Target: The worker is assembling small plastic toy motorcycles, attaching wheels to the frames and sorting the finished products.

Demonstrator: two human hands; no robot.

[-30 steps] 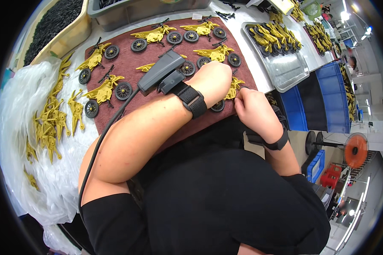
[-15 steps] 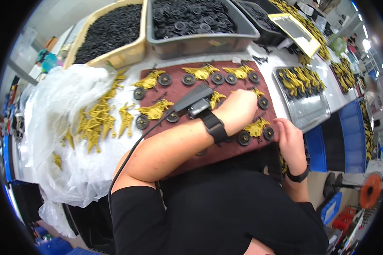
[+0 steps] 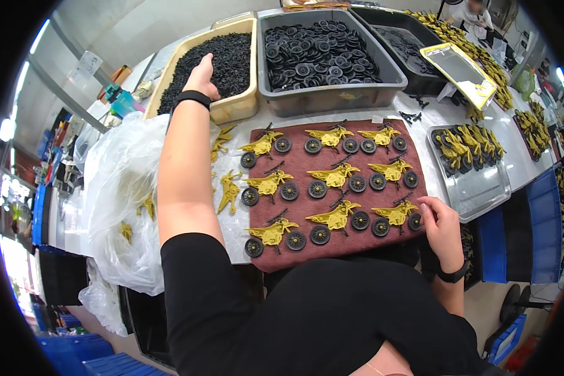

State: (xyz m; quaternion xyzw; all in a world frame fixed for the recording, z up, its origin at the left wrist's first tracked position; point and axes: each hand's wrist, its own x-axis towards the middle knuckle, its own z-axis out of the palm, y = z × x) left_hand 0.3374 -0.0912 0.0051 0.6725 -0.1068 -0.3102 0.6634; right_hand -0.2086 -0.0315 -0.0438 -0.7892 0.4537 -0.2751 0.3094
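My left hand (image 3: 202,80) reaches over the near part of a cream bin (image 3: 237,108) full of small black parts (image 3: 224,51). Its fingers are stretched out, and nothing shows in them. At the right edge of a maroon cloth (image 3: 307,247) rests my right hand (image 3: 443,233), fingers loosely bent and apart, close to the black wheel (image 3: 415,221) of a yellow toy motorcycle (image 3: 395,214). Several such motorcycles lie in rows on the cloth, each with black wheels and a thin black handlebar piece.
A grey bin (image 3: 332,103) of black wheels stands behind the cloth, beside a black bin (image 3: 423,80). Loose yellow bodies (image 3: 228,191) lie by a crumpled clear plastic bag (image 3: 122,188) at left. To the right is a clear tray (image 3: 479,194) with yellow-and-black pieces. A person (image 3: 473,19) is far back.
My left hand has gone from the motorcycles on the cloth to the cream bin, up and left. My right hand stays by the cloth's right edge. The view has shifted, uncovering the rows.
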